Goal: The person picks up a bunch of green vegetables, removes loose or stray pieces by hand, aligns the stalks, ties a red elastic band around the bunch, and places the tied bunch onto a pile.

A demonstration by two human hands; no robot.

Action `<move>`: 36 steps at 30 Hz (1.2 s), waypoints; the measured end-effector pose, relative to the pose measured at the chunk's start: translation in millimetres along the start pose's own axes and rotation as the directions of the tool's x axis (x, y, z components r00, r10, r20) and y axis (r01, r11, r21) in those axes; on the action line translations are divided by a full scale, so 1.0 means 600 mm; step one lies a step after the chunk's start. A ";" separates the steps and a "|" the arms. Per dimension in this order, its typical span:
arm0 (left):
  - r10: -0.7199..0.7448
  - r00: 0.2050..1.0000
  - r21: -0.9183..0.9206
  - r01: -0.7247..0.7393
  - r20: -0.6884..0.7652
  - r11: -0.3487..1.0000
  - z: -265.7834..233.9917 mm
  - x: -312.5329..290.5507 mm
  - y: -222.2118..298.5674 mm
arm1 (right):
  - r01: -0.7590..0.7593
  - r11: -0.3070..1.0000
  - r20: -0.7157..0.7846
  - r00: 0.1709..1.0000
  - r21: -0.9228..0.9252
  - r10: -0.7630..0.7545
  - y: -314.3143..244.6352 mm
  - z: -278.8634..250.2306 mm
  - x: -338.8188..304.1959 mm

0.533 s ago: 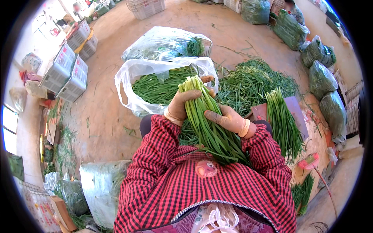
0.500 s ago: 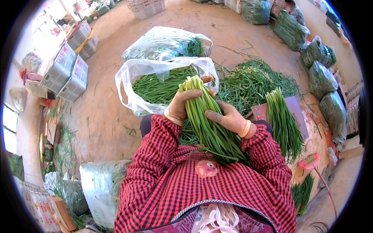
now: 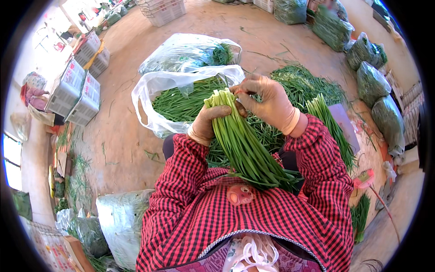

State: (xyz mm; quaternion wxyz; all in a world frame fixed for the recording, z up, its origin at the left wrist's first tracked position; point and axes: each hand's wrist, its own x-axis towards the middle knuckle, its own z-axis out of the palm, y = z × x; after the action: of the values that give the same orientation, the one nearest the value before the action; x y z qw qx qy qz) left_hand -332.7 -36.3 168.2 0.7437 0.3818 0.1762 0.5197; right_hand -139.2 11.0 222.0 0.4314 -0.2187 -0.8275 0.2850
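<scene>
My gloved left hand (image 3: 209, 122) is wrapped round a thick bunch of garlic chives (image 3: 242, 145), just below its pale cut ends. The leaves slant down to the right across my lap. My gloved right hand (image 3: 268, 99) is raised beside the cut ends, thumb and fingertips pinched together; a small reddish bit shows at the fingertips, too small to name. Beyond my left hand, an open white plastic bag (image 3: 147, 86) holds more chives. A loose heap of chives (image 3: 308, 86) lies past my right hand, and another bunch (image 3: 333, 129) rests on a board (image 3: 343, 124).
A second filled plastic bag (image 3: 181, 52) lies behind the open one. White crates (image 3: 84, 99) stand at the left, where another person (image 3: 36, 90) sits. Stuffed bags (image 3: 372, 81) line the right side. A pink-headed broom (image 3: 364, 179) and a large wrapped bundle (image 3: 122, 226) are near me.
My right hand has left the leaves and risen to the cut ends, its fingers now pinched. The left hand keeps its hold on the bunch. The view has shifted slightly.
</scene>
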 end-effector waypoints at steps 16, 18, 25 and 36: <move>0.035 0.989 0.015 -0.033 -0.141 0.999 0.025 -0.009 0.004 | 0.225 0.838 0.241 0.964 -0.497 -0.116 -0.017 -0.004 0.005; 0.034 0.991 0.036 -0.030 -0.130 0.999 0.020 -0.010 0.003 | 0.216 0.881 0.232 0.965 -0.421 -0.126 -0.014 -0.002 0.004; 0.011 0.992 0.035 -0.007 -0.128 0.999 -0.005 -0.003 -0.014 | 0.276 0.770 0.208 0.960 -0.576 -0.188 0.005 -0.001 0.019; -0.011 0.994 0.012 0.012 -0.111 1.000 0.000 -0.010 -0.004 | -0.067 0.993 0.168 0.985 0.094 0.050 0.023 0.014 0.049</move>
State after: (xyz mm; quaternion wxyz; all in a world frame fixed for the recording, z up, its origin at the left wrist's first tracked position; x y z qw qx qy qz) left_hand -333.6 -42.3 165.9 0.7334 0.3560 0.2226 0.5347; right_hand -160.2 36.8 226.4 0.3632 -0.1969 -0.8384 0.3555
